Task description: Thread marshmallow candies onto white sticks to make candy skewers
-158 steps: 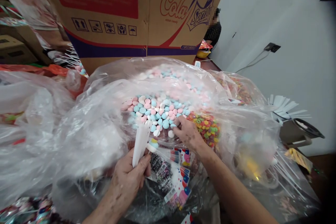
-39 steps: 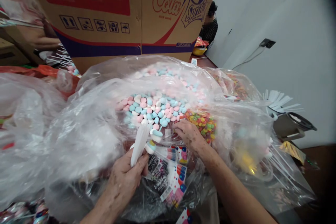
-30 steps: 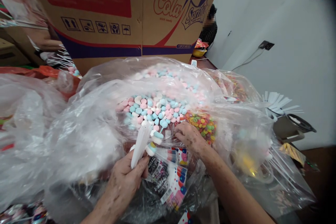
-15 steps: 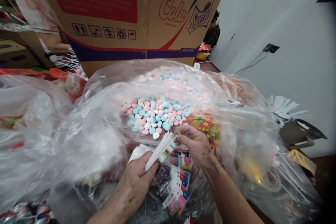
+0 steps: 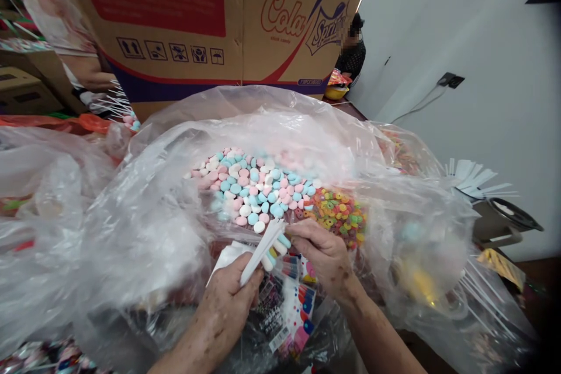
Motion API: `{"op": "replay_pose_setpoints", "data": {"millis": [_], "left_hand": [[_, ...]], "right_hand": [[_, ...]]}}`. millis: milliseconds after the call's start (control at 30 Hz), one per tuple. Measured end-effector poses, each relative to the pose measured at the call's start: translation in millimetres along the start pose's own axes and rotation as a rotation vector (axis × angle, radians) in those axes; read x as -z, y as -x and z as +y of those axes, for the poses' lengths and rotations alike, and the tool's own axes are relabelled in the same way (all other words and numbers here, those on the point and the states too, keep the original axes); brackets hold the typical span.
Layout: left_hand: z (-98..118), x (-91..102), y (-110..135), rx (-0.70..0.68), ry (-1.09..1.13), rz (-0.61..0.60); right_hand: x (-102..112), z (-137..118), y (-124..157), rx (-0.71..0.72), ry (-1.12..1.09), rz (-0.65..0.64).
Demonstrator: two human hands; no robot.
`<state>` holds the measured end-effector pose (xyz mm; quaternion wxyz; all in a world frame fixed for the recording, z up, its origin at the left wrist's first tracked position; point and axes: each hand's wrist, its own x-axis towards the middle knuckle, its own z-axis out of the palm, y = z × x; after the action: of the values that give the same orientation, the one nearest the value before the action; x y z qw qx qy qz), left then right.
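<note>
My left hand point(image 5: 230, 301) is closed around a bundle of narrow white strips point(image 5: 260, 254) that points up and to the right. Pastel candies point(image 5: 276, 251) in white, blue and yellow sit along the bundle's right side. Beside its upper end, my right hand point(image 5: 322, 254) has thumb and fingers pinched together; whatever is between them is hidden. Just beyond both hands lies a heap of pink, blue and white round candies point(image 5: 258, 187) in a clear plastic bag point(image 5: 258, 108). Small colourful ring candies point(image 5: 344, 210) lie right of that heap, behind my right hand.
Printed packets point(image 5: 293, 315) lie below my hands. White paper point(image 5: 230, 254) shows behind my left hand. A large cardboard box point(image 5: 175, 79) stands at the back. A grey jug point(image 5: 495, 225) and white sticks point(image 5: 480, 178) are at right. One person point(image 5: 65, 23) is at left, another point(image 5: 353, 58) behind the box.
My right hand has shifted slightly down, its fingers drawn closer together. The candies along the strips show more plainly. More of the candy heap shows under the bag's raised edge.
</note>
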<state>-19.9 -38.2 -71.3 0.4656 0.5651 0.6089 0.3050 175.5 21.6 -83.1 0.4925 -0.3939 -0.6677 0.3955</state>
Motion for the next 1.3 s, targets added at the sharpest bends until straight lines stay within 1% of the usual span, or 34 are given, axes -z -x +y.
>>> {"op": "replay_pose_setpoints", "data": {"millis": [133, 233, 333, 367, 400, 433, 467, 500, 567, 600, 633, 667, 767, 833, 900, 1033, 1100, 1200, 1233, 1300], "left_hand": [[-3.9, -3.1, 1.2, -0.03, 0.02, 0.048], [-5.0, -4.0, 2.0, -0.028, 0.051, 0.099], [-5.8, -5.4, 2.4, -0.017, 0.112, 0.125], [-6.5, -5.7, 2.4, -0.015, 0.14, 0.124], [-7.5, -5.9, 2.3, -0.016, 0.171, 0.124], [-8.8, -5.8, 2.2, -0.016, 0.202, 0.123], [-10.4, -5.3, 2.0, -0.018, 0.231, 0.123], [-12.1, -4.6, 1.8, -0.019, 0.256, 0.127], [-15.2, -2.7, 1.6, -0.017, 0.286, 0.138], [-16.3, -1.8, 1.6, -0.014, 0.294, 0.144], [-17.0, -1.2, 1.7, -0.008, 0.3, 0.148], [-17.4, -0.8, 2.0, 0.001, 0.308, 0.151], [-17.5, -0.5, 3.7, 0.041, 0.355, 0.169], [-17.4, 0.4, 5.1, 0.078, 0.379, 0.199], [-17.7, 2.8, 6.3, 0.101, 0.367, 0.201], [-17.4, 8.2, 8.1, 0.106, 0.368, 0.147], [-15.8, 8.7, 8.9, 0.114, 0.392, 0.173], [-14.2, 7.4, 9.0, 0.112, 0.4, 0.205], [-14.5, 7.2, 8.7, 0.106, 0.4, 0.197], [-15.9, 7.4, 7.7, 0.098, 0.392, 0.168]], "right_hand": [[-6.9, 2.3, 6.6, 0.02, 0.039, -0.032], [-7.6, 0.4, 7.9, 0.025, 0.076, -0.098], [-2.3, -4.1, 0.6, -0.006, 0.085, -0.189], [0.6, -5.5, -4.7, -0.034, 0.086, -0.186], [3.8, -6.6, -11.4, -0.066, 0.106, -0.154], [6.9, -7.2, -19.4, -0.093, 0.17, -0.105], [9.5, -7.3, -28.3, -0.119, 0.305, -0.067], [11.4, -6.6, -37.5, -0.141, 0.49, -0.054], [11.6, -2.6, -53.9, -0.173, 0.874, -0.112], [9.6, 0.6, -60.0, -0.187, 1.012, -0.162], [6.5, 4.5, -64.4, -0.199, 1.097, -0.201], [2.6, 8.8, -66.8, -0.207, 1.136, -0.221], [-9.1, 19.9, -66.3, -0.225, 1.21, -0.242], [-12.6, 22.1, -63.0, -0.239, 1.243, -0.259], [-11.3, 18.7, -59.9, -0.255, 1.257, -0.281], [-3.6, 1.8, -56.2, -0.267, 1.234, -0.358], [-2.5, -5.3, -56.6, -0.236, 1.248, -0.344], [-5.4, -9.6, -59.3, -0.18, 1.34, -0.315], [-6.3, -9.9, -59.9, -0.178, 1.373, -0.336], [-5.5, -10.5, -59.7, -0.203, 1.402, -0.429]]}}
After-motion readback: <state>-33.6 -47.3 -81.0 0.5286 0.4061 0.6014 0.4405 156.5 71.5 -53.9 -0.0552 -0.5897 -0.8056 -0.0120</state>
